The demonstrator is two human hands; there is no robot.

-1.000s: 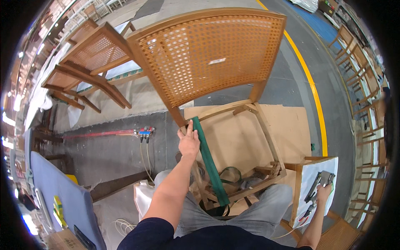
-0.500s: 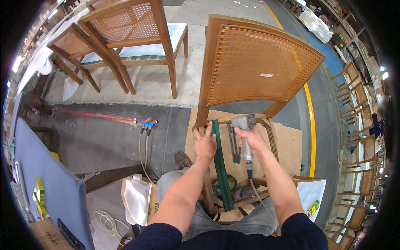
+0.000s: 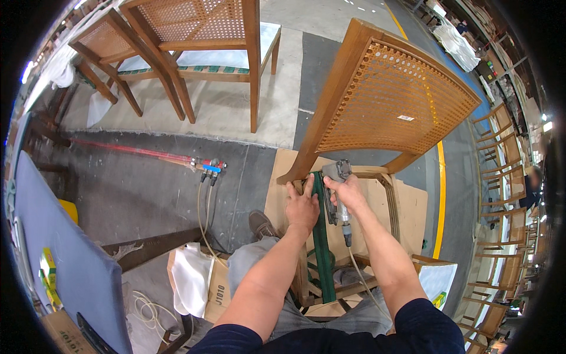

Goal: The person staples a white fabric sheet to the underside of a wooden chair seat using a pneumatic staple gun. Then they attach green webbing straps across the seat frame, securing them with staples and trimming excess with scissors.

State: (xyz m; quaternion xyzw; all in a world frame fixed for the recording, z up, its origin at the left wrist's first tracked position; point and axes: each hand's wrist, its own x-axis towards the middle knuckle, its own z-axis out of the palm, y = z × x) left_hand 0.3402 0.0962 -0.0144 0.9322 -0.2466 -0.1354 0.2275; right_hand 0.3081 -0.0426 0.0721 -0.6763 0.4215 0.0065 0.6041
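Observation:
A wooden chair frame with a cane back (image 3: 401,100) stands in front of me, its seat frame (image 3: 390,200) bare of a cushion. A dark green webbing strap (image 3: 323,253) runs lengthwise across the seat opening. At the strap's far end, my left hand (image 3: 302,207) presses down with its fingers stretched apart, by the base of the back post. My right hand (image 3: 349,193) grips a grey air staple gun (image 3: 338,171) by its handle. The gun's nose is at the strap's far end, beside my left fingers; whether it touches is hidden. A hose (image 3: 359,266) trails from the handle.
Cardboard (image 3: 407,206) lies under the chair. To the left are a red air line with a blue valve (image 3: 211,169), a blue-grey padded panel (image 3: 65,248) and a white-covered box (image 3: 191,283). More cane-back chairs (image 3: 200,35) stand behind; others line the right side, near another person (image 3: 532,189).
The staple gun has moved left and lower, up to the strap's far end. My left hand has shifted slightly right, and the chair back sits further right in view.

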